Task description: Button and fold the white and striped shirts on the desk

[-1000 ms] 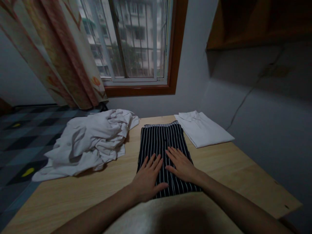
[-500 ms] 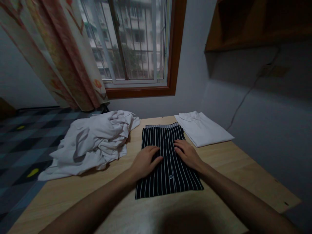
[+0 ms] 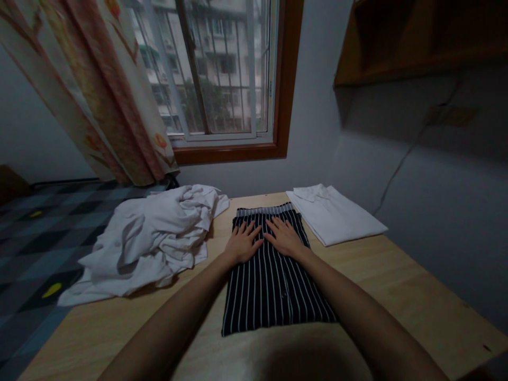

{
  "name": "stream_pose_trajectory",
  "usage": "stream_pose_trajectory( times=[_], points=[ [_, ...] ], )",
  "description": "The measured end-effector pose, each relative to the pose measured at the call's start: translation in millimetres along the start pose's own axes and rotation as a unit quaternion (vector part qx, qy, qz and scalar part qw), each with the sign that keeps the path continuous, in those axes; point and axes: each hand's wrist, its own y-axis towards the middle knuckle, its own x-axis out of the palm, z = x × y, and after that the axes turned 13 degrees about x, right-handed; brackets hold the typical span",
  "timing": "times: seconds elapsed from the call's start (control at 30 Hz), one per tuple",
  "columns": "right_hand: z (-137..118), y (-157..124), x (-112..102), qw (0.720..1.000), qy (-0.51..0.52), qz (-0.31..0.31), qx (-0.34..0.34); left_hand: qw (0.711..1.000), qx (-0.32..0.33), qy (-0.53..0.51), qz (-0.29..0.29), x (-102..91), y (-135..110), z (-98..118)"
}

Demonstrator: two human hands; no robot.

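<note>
While both hands press striped shorts (image 3: 270,275), wooden table (image 3: 397,286) sits by window (image 3: 222,69).

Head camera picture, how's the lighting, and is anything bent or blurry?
Head view: dim indoors, with daylight only through the window, whose panes are the brightest area. The left hand and right hand lie flat on the striped garment, reasonably sharp. The wide lens bows the table edges and stretches the forearms. A dark shadow sits at the bottom centre.

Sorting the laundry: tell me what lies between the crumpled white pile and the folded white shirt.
In the head view, the striped garment lies between them on the table, with both hands flat on its far end.
</note>
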Motion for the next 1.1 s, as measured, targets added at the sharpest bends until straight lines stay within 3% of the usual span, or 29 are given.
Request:
stream_pose_trajectory(
  times=[0.27, 0.47, 0.57, 0.67, 0.77, 0.83, 0.93, 1.0, 1.1],
  points=[
    [34, -1, -5, 0.998, -0.025, -0.016, 0.058, 1.000, -0.012, 0.000, 0.019, -2.5, 0, 1],
    [45, -12, -4, 0.997, -0.022, 0.000, 0.075, 0.999, -0.014, 0.001, 0.031, 3.0, 2, -1],
    [51, -23, -7, 0.997, 0.041, 0.014, 0.067, 0.999, -0.008, -0.013, 0.042, 0.9, 4, -2],
    [62, -42, -14, 0.984, 0.161, 0.052, 0.061, 0.993, 0.015, -0.060, 0.102, -6.6, -4, -6],
    [72, -77, -28, 0.967, 0.243, 0.065, 0.040, 0.981, 0.066, -0.096, 0.158, -21.6, -32, -7],
    [75, -109, -41, 0.970, 0.239, 0.045, 0.002, 0.975, 0.130, -0.097, 0.152, -34.8, -62, 1],
    [72, -162, -59, 0.981, 0.168, -0.018, -0.092, 0.959, 0.247, -0.094, 0.100, -51.9, -113, 26],
    [68, -191, -66, 0.981, 0.120, -0.055, -0.140, 0.947, 0.303, -0.100, 0.037, -56.7, -142, 44],
    [61, -212, -64, 0.981, 0.073, -0.054, -0.170, 0.944, 0.311, -0.107, -0.032, -52.7, -167, 61]
  ],
)
